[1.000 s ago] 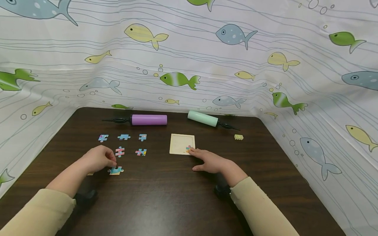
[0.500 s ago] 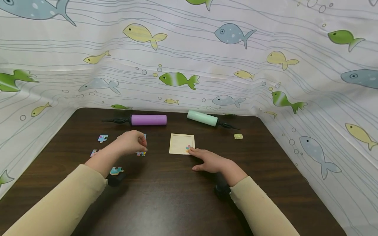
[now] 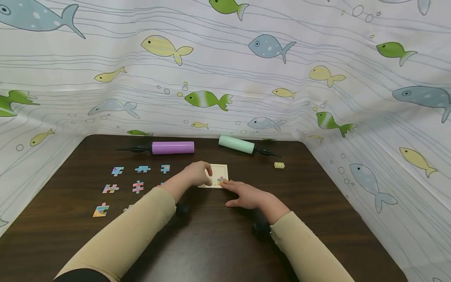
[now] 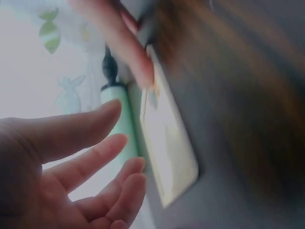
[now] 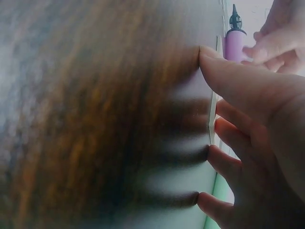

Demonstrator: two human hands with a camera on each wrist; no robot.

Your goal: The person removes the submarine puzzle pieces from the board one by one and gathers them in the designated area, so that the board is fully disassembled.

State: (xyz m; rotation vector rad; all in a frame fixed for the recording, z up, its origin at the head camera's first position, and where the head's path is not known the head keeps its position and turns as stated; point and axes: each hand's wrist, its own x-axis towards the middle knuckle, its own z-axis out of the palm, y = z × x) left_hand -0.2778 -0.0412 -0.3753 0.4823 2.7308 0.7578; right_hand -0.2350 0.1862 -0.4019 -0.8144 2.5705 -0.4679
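Note:
A square wooden puzzle tray (image 3: 220, 171) lies mid-table, with a small colourful jigsaw piece (image 3: 220, 179) in its near right corner. My left hand (image 3: 195, 174) hovers over the tray's left side. In the left wrist view its thumb (image 4: 90, 126) and fingers are bent loosely and apart, with nothing between them. My right hand (image 3: 244, 194) rests at the tray's near right corner, fingers spread. Its index fingertip reaches the piece there, while the thumb (image 5: 214, 67) touches the table in the right wrist view.
Several loose jigsaw pieces (image 3: 138, 187) lie in rows at the left, some partly hidden by the left sleeve (image 3: 130, 227). Farther back are a purple hand pump (image 3: 172, 147) and a mint green one (image 3: 236, 144). A small yellow block (image 3: 279, 165) sits at the right.
My left hand has swept right, from the loose pieces at the left to the tray. My right hand stays at the tray's corner. The head view has shifted slightly.

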